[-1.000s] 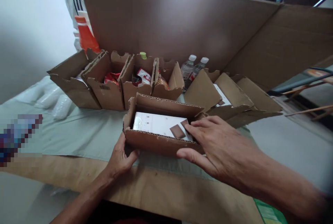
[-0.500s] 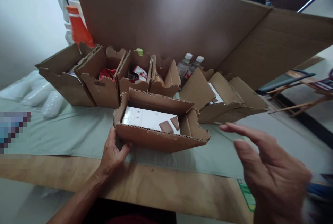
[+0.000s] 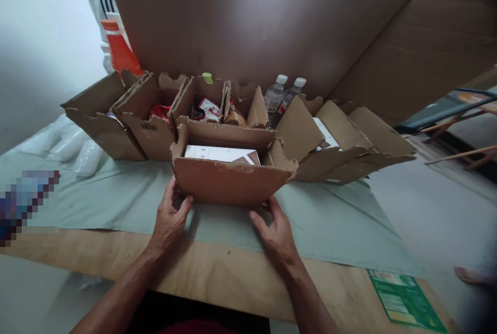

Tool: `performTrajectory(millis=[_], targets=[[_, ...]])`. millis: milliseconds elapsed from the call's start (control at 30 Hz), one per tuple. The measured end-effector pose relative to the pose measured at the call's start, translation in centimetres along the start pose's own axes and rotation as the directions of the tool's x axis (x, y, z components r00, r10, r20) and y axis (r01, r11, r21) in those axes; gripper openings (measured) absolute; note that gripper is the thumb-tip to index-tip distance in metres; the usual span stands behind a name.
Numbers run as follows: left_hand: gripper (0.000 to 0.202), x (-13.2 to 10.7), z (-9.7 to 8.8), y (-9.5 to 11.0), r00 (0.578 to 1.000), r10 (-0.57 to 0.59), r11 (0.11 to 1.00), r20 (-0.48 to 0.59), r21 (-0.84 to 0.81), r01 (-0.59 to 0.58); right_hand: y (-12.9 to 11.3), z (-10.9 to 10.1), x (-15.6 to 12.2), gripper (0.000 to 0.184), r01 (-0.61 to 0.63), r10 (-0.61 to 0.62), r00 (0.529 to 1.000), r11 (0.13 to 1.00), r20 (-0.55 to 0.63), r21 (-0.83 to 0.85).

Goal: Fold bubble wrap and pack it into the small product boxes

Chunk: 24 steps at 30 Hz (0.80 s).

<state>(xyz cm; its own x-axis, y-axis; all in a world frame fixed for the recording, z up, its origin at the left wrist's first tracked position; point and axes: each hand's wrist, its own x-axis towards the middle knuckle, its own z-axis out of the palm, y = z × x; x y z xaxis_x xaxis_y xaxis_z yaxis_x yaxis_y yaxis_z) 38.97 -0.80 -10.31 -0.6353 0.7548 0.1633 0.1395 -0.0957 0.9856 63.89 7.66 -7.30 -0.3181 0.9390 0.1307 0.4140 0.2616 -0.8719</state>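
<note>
A small open cardboard box (image 3: 229, 181) stands on the pale green cloth (image 3: 116, 202) in front of me, with a white carton (image 3: 217, 154) bearing brown squares lying inside. My left hand (image 3: 169, 215) grips the box's lower left corner, thumb against the front wall. My right hand (image 3: 274, 230) holds the lower right edge, fingers curled under it. The box's near wall is tipped up towards me.
A row of similar open cardboard boxes (image 3: 155, 116) with packets stands behind, two water bottles (image 3: 283, 90) and more boxes (image 3: 341, 137) to the right. A big cardboard sheet (image 3: 272, 28) rises at the back. A person in a striped top (image 3: 99, 2) stands far left. Wooden table edge (image 3: 233, 282) is near me.
My right hand left the inside of the box, swung out to the right, then came back to grip the box's lower right edge. The box shifted slightly and tipped up.
</note>
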Motion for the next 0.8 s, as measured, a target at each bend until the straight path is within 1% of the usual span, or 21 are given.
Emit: performTrajectory(millis=[67,133,200,267,333,400,433,467,533,567,600,633,667,700,733,800], targets=[[0.055,0.1,0.0,0.1,1.000,-0.021,1.000,-0.005,0.001,0.021,1.1,0.3,-0.4,0.056,-0.021,0.022,0.999,1.000,0.031,-0.019],[0.052,0.2,0.0,0.2,0.999,-0.029,0.999,-0.022,0.021,0.030,2.0,0.6,-0.8,0.056,-0.005,0.006,1.000,0.998,0.018,-0.070],[0.049,0.2,0.0,0.2,0.999,-0.033,0.999,-0.020,0.036,0.033,2.4,0.8,-0.9,0.053,0.021,-0.021,1.000,0.994,-0.003,-0.110],[0.049,0.3,0.0,0.4,0.999,-0.040,0.999,-0.007,0.011,0.040,2.3,0.7,-0.8,0.052,0.034,-0.037,0.999,0.991,-0.015,-0.128],[0.053,0.4,0.1,0.5,0.999,-0.046,0.998,0.004,-0.036,0.046,2.3,0.4,-0.8,0.058,0.005,-0.010,0.999,0.986,-0.034,-0.164],[0.060,0.6,0.1,0.4,0.999,-0.051,0.997,0.014,-0.054,0.051,2.7,0.0,-1.2,0.068,-0.036,0.019,0.998,0.967,-0.068,-0.253],[0.065,0.6,0.0,0.2,0.999,-0.050,0.998,0.010,-0.047,0.051,3.1,-0.2,-1.5,0.070,-0.032,0.008,0.997,0.947,-0.078,-0.320],[0.069,0.6,0.0,0.1,0.999,-0.052,0.998,0.004,-0.038,0.052,3.7,-0.4,-2.0,0.071,0.000,-0.031,0.997,0.918,-0.072,-0.397],[0.075,0.2,-0.2,-0.2,0.998,-0.070,0.997,-0.010,-0.026,0.069,5.0,-0.3,-3.4,0.065,0.128,-0.149,0.989,0.818,0.009,-0.560],[0.077,-0.3,-0.3,-0.3,0.997,-0.079,0.997,-0.006,-0.023,0.079,5.5,0.0,-4.3,0.061,0.195,-0.212,0.976,0.759,0.047,-0.621],[0.077,-0.9,-0.6,-0.3,0.997,-0.082,0.997,0.005,-0.015,0.082,5.8,0.5,-5.3,0.057,0.272,-0.284,0.955,0.708,0.089,-0.652],[0.076,-1.6,-1.0,-0.2,0.997,-0.069,0.998,0.024,0.007,0.069,5.8,1.3,-6.4,0.054,0.355,-0.362,0.923,0.665,0.132,-0.657],[0.073,-2.2,-1.7,0.0,0.998,-0.041,0.998,0.037,0.046,0.039,5.4,2.3,-7.4,0.050,0.449,-0.448,0.877,0.630,0.176,-0.634],[0.067,-2.7,-2.8,0.2,0.999,0.002,0.995,0.040,0.102,-0.006,4.7,3.5,-8.3,0.046,0.554,-0.535,0.814,0.595,0.227,-0.582],[0.059,-2.9,-4.1,0.5,0.998,0.050,0.983,0.030,0.174,-0.054,3.7,4.8,-9.0,0.043,0.658,-0.615,0.737,0.557,0.280,-0.507],[0.043,-2.1,-7.7,1.0,0.988,0.151,0.929,-0.037,0.348,-0.128,1.2,7.6,-9.9,0.035,0.807,-0.732,0.587,0.494,0.345,-0.323]])
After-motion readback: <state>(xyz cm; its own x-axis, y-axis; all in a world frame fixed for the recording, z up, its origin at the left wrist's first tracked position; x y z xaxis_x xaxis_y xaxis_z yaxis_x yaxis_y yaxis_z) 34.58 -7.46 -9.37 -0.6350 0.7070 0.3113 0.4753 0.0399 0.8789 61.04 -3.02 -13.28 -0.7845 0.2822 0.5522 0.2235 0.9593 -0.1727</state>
